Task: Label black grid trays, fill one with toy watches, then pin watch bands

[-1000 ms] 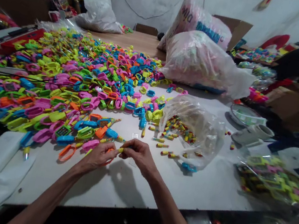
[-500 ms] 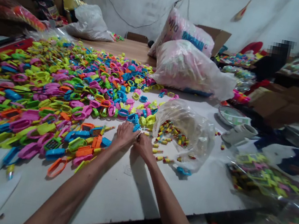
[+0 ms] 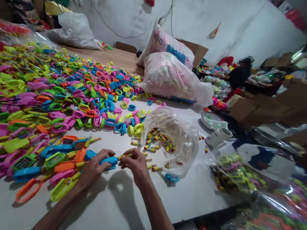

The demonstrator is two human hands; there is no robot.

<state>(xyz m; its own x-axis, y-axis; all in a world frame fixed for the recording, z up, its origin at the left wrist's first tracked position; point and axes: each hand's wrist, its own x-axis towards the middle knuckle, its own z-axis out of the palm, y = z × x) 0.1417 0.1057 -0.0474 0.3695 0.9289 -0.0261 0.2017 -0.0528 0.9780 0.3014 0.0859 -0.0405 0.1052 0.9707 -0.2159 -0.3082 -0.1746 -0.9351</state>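
The left hand pinches a blue plastic oval frame piece between thumb and fingers, its grip pressed onto the piece so that one end points toward the other hand. The right hand meets it from the other side, its grip closed on a small yellow tube-shaped piece held end-on against the blue piece; the two parts seem to be brought together at that spot, though the joint itself is too small to make out. Both hands hover just above the white desk, near its front edge, probably so that the forearms can rest and the work stays close to the eyes.

Just behind the right hand lies an open clear plastic bag of small yellow-and-red tubes, its mouth turned toward the hands, with a few tubes spilled out in easy reach. To the left of the left hand sits a row of finished-looking coloured frames, and beyond it a broad heap of loose pink, green, blue and orange plastic frames covers most of the desk. Two large filled pale plastic sacks stand at the far end. Another person sits well apart at the right rear.
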